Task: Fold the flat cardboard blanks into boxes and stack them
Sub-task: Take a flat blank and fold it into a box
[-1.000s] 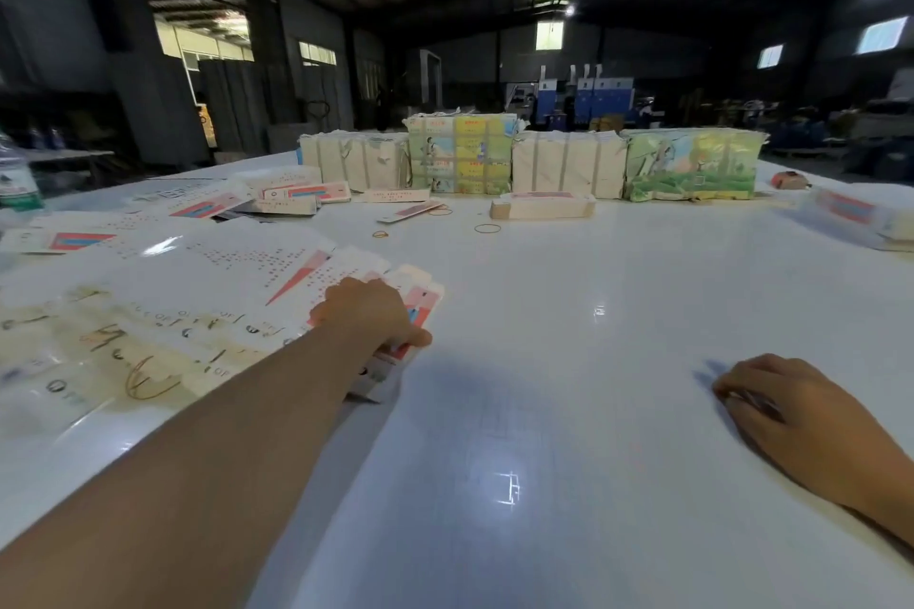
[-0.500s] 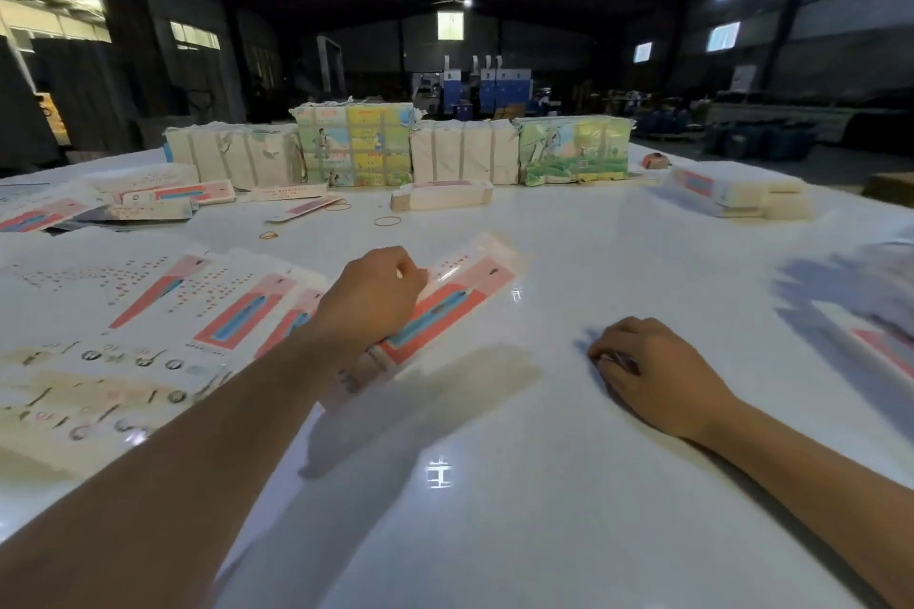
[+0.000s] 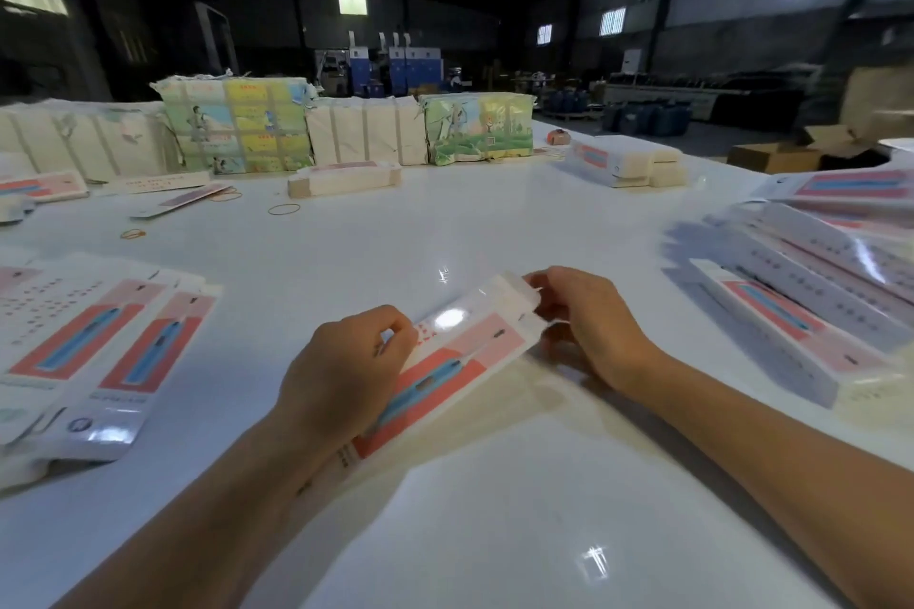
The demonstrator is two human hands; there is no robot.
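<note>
A flat cardboard blank (image 3: 460,351), white with a red and blue print, lies slanted at the middle of the white table (image 3: 470,534). My left hand (image 3: 346,376) grips its near half, fingers curled over the edge. My right hand (image 3: 583,326) pinches the flap at its far end. More flat blanks (image 3: 94,351) lie spread at the left. Folded boxes (image 3: 801,307) lie stacked at the right.
Wrapped bundles of blanks (image 3: 237,129) line the far edge. A small stack of blanks (image 3: 343,181) and loose rubber bands (image 3: 284,209) lie in front of them. Another stack of blanks (image 3: 623,161) sits far right. Open cartons (image 3: 791,153) stand beyond the table.
My left hand has pulled one blank off the left pile to the table's middle. My right hand has left the table and taken the blank's far end. The view turned right.
</note>
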